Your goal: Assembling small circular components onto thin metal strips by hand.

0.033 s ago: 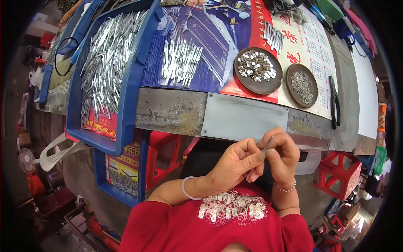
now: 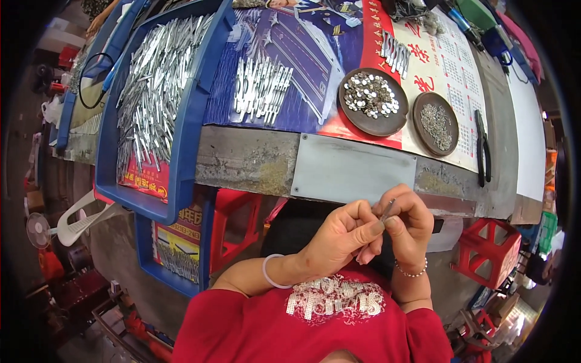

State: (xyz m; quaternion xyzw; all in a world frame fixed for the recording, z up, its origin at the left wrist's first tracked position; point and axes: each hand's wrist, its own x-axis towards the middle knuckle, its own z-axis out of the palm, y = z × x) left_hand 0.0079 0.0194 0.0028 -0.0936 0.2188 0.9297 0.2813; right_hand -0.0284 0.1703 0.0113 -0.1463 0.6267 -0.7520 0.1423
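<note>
My left hand (image 2: 354, 228) and my right hand (image 2: 407, 225) meet in front of my chest, just off the table's near edge. Pinched between the fingertips of both is a small, slender grey metal piece (image 2: 388, 209). One end of it pokes up past the fingers; the rest is covered, so its exact kind cannot be made out. Beyond the hands, two brown dishes stand on the table: one with small round metal discs (image 2: 374, 97), the other with tiny metal pins (image 2: 437, 126). Black-handled pliers (image 2: 482, 148) lie to their right.
At the left, a blue bin (image 2: 181, 139) holds many slim silver metal strips (image 2: 163, 78). More strips (image 2: 262, 91) lie in a row on the poster, with a smaller group (image 2: 394, 54) farther right. A pale plate (image 2: 351, 168) covers the table's front edge. Red stools (image 2: 489, 251) stand below.
The metal piece has tilted slightly, and a little more of it shows between my fingertips. My hands have barely shifted.
</note>
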